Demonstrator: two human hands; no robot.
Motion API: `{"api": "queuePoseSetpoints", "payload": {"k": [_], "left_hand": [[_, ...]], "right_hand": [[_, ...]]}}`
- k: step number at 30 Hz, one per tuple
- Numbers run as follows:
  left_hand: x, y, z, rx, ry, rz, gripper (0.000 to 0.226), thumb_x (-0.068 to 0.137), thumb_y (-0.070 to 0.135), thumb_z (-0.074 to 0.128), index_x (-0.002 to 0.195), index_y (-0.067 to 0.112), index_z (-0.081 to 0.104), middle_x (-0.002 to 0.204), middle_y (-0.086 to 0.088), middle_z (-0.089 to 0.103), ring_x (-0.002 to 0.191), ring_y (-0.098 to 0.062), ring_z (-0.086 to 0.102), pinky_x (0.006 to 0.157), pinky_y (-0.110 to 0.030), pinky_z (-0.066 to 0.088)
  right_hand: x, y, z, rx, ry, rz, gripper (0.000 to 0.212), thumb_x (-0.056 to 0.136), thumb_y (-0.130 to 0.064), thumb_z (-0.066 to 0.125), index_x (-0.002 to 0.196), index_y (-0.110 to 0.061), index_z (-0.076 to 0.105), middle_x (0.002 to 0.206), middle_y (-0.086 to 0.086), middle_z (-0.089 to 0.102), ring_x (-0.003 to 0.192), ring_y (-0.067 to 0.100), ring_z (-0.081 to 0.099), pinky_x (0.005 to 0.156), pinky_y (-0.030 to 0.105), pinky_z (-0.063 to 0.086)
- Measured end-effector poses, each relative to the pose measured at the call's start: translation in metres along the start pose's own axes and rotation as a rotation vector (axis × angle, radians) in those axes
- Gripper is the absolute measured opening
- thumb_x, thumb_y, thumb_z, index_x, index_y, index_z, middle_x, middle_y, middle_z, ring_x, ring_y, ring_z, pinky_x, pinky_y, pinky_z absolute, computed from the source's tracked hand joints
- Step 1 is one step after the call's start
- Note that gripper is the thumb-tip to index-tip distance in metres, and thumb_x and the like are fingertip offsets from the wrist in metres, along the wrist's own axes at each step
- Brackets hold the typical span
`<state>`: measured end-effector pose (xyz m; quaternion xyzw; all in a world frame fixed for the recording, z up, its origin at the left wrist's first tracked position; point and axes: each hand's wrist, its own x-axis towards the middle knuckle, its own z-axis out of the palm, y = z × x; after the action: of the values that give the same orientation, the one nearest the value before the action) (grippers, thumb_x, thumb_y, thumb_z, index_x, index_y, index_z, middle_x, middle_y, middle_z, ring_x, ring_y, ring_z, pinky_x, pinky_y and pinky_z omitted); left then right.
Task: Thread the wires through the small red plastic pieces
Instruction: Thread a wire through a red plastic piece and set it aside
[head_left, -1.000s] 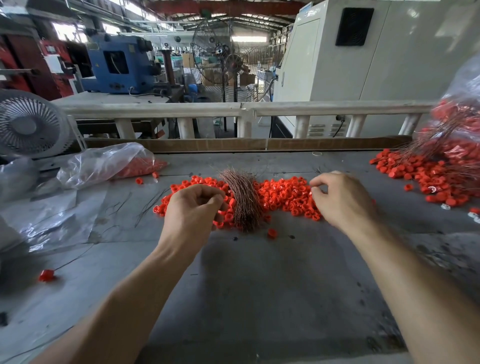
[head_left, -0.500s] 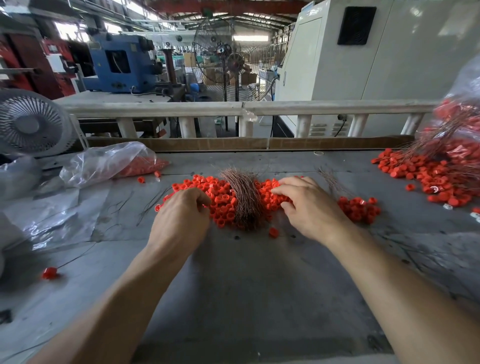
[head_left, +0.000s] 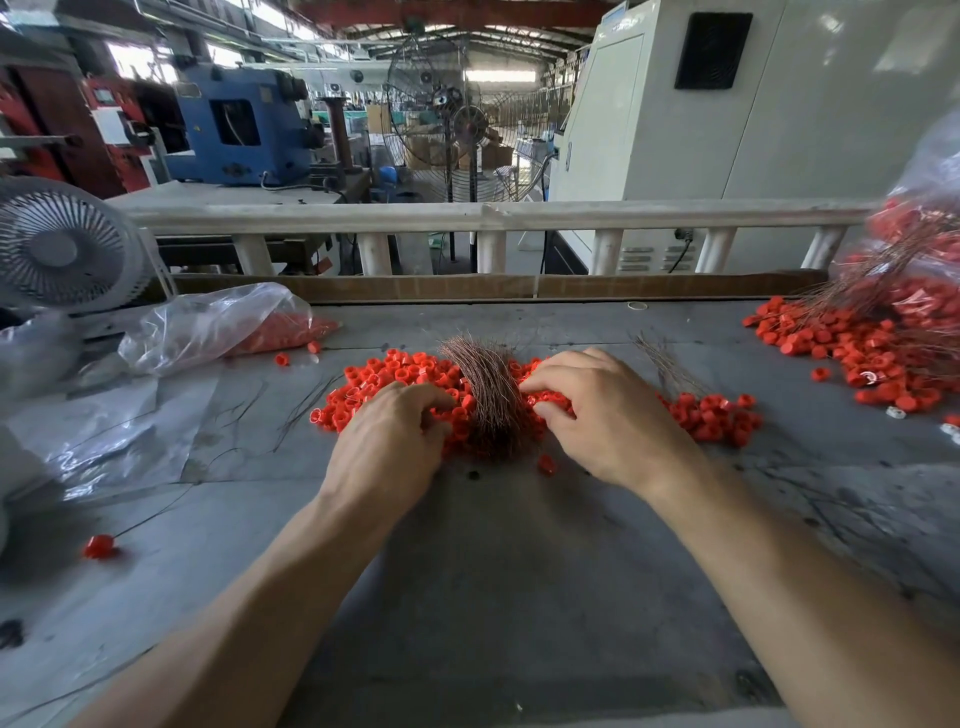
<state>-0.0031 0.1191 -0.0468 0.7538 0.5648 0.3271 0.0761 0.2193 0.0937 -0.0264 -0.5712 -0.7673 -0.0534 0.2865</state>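
A heap of small red plastic pieces (head_left: 384, 379) lies mid-table, with a bundle of thin copper-coloured wires (head_left: 488, 395) lying across it. My left hand (head_left: 387, 447) sits on the heap left of the bundle, its fingers curled down and pinching among the red pieces. My right hand (head_left: 608, 421) lies on the heap's right side, its fingers stretched out with the tips touching the bundle's edge. A small cluster of red pieces (head_left: 717, 413) with wires sticking out of it lies to the right of that hand.
A larger spread of red pieces with wires (head_left: 862, 358) spills from a clear bag (head_left: 924, 244) at far right. At the left are a clear bag (head_left: 218, 325), a plastic sheet (head_left: 104, 431), a small fan (head_left: 62, 249) and one stray wired piece (head_left: 98, 545). A wooden ledge (head_left: 519, 286) bounds the table's far edge.
My right hand has moved left from the heap's right edge to the wire bundle, uncovering the small wired cluster. My left hand has dropped lower into the heap.
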Motion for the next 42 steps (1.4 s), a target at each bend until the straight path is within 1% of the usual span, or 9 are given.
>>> {"api": "queuePoseSetpoints", "payload": {"k": [9,14,17,23,25,27,32,36,42], "left_hand": [[0.002,0.002,-0.002,-0.045,0.025,-0.039,0.011,0.088,0.030,0.075,0.098,0.033,0.073,0.091,0.014,0.069,0.085,-0.011,0.062,0.073,-0.029,0.045],[0.003,0.007,-0.006,-0.241,0.064,-0.113,0.011,0.086,0.022,0.077,0.092,0.030,0.074,0.079,0.017,0.071,0.072,0.002,0.066,0.062,-0.011,0.043],[0.003,0.009,-0.007,-0.390,0.059,-0.134,0.017,0.086,0.016,0.078,0.091,0.030,0.071,0.072,0.013,0.073,0.061,0.000,0.067,0.059,-0.017,0.047],[0.000,0.014,-0.011,-0.674,0.012,-0.135,0.021,0.083,0.005,0.080,0.089,0.025,0.075,0.074,0.003,0.075,0.058,-0.007,0.065,0.059,-0.024,0.055],[-0.001,0.016,-0.011,-0.778,-0.015,-0.134,0.021,0.084,-0.001,0.077,0.092,0.019,0.078,0.072,-0.003,0.074,0.061,-0.015,0.065,0.065,-0.033,0.058],[-0.002,0.017,-0.012,-0.885,-0.049,-0.129,0.021,0.086,-0.004,0.074,0.096,0.015,0.078,0.074,-0.007,0.073,0.066,-0.016,0.067,0.067,-0.031,0.060],[-0.002,0.020,-0.014,-1.113,-0.134,-0.171,0.024,0.087,-0.005,0.071,0.094,0.015,0.081,0.079,-0.007,0.072,0.074,-0.017,0.070,0.073,-0.024,0.059],[-0.002,0.022,-0.016,-1.229,-0.184,-0.197,0.025,0.077,0.001,0.075,0.099,0.014,0.080,0.085,-0.008,0.070,0.076,-0.019,0.069,0.072,-0.026,0.059],[-0.003,0.027,-0.017,-1.302,-0.211,-0.246,0.030,0.069,0.005,0.074,0.098,0.011,0.077,0.090,-0.010,0.070,0.082,-0.021,0.069,0.076,-0.026,0.058]], "right_hand": [[0.001,-0.021,0.008,0.052,-0.053,-0.135,0.020,0.093,-0.024,0.071,0.112,-0.025,0.075,0.109,-0.008,0.068,0.106,0.017,0.057,0.102,0.038,0.044],[-0.001,-0.024,0.006,0.092,-0.013,-0.168,0.007,0.093,-0.022,0.071,0.097,-0.023,0.076,0.097,-0.009,0.067,0.095,0.013,0.054,0.088,0.037,0.050],[-0.002,-0.027,0.004,0.144,0.031,-0.179,0.004,0.093,-0.021,0.071,0.095,-0.023,0.074,0.096,-0.011,0.068,0.093,0.010,0.056,0.085,0.033,0.050],[-0.003,-0.027,0.000,0.628,0.110,0.003,0.006,0.098,-0.019,0.063,0.097,-0.024,0.066,0.094,-0.009,0.076,0.089,0.006,0.072,0.076,0.019,0.055],[-0.003,-0.029,-0.002,0.823,0.176,0.041,0.005,0.099,-0.018,0.059,0.099,-0.020,0.064,0.088,-0.004,0.077,0.085,0.013,0.074,0.075,0.023,0.056],[-0.003,-0.031,-0.007,0.982,0.233,0.083,0.006,0.101,-0.018,0.056,0.100,-0.019,0.062,0.082,0.003,0.074,0.077,0.021,0.075,0.064,0.029,0.058],[-0.004,-0.033,-0.017,1.170,0.346,0.226,0.014,0.105,-0.011,0.053,0.102,-0.015,0.066,0.071,0.005,0.063,0.048,0.020,0.057,0.039,0.026,0.042],[-0.004,-0.032,-0.025,1.352,0.301,0.305,0.019,0.103,-0.006,0.052,0.106,-0.009,0.071,0.070,0.006,0.060,0.044,0.015,0.045,0.038,0.019,0.029],[-0.005,-0.027,-0.034,1.451,0.186,0.344,0.022,0.102,-0.004,0.052,0.108,-0.009,0.071,0.075,0.006,0.065,0.046,0.012,0.049,0.037,0.018,0.028]]}}
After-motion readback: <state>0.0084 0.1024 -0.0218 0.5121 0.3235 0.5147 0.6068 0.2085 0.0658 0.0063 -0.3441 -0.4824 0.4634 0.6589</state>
